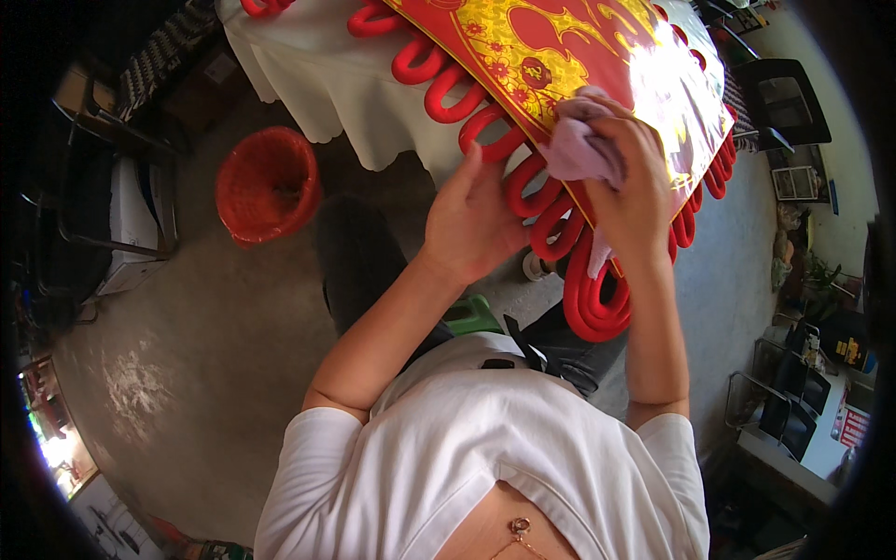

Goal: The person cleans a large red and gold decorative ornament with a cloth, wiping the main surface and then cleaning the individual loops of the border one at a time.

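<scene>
A large red and gold decorative panel, edged with looped red cord, lies on a table covered with a white cloth. One corner juts past the table edge towards me, with a bigger cord loop below it. My right hand grips a pale pink cloth against the panel's face near its left edge. My left hand is under the looped border, thumb up beside a loop; its fingertips are partly hidden, so its hold is unclear. Bright glare covers part of the panel.
A red plastic bin stands on the concrete floor left of the table. Part of a green stool shows between my legs. Metal-framed chairs and a white box are at the left; a black chair and a white table are at the right.
</scene>
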Tool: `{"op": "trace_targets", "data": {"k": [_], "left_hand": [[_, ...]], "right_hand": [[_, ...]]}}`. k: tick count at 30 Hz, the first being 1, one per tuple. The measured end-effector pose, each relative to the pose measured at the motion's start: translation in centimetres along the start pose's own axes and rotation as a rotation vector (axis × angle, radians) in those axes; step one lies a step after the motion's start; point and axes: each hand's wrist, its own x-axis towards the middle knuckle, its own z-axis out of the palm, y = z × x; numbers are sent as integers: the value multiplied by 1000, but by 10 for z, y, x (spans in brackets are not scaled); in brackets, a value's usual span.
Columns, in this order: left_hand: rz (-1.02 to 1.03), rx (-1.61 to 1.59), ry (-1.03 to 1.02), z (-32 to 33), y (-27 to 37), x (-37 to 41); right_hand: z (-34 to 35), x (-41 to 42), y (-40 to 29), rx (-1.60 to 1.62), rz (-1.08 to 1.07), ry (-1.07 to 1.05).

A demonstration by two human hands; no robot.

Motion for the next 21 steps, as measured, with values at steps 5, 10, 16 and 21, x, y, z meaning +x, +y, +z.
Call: {"op": "trace_targets", "data": {"k": [5, 10, 16, 21], "left_hand": [[16, -30, 68, 1, 5, -3], [96, 122, 148, 8, 3, 1], [-75, -29, 18, -6, 3, -9], [-2, 7, 57, 1, -4, -6]], "right_hand": [[20, -22, -46, -34, -215, -170], [9, -53, -59, 207, -228, -336], [-21, -27, -32, -65, -179, -100], [3, -19, -35, 7, -85, -204]]}}
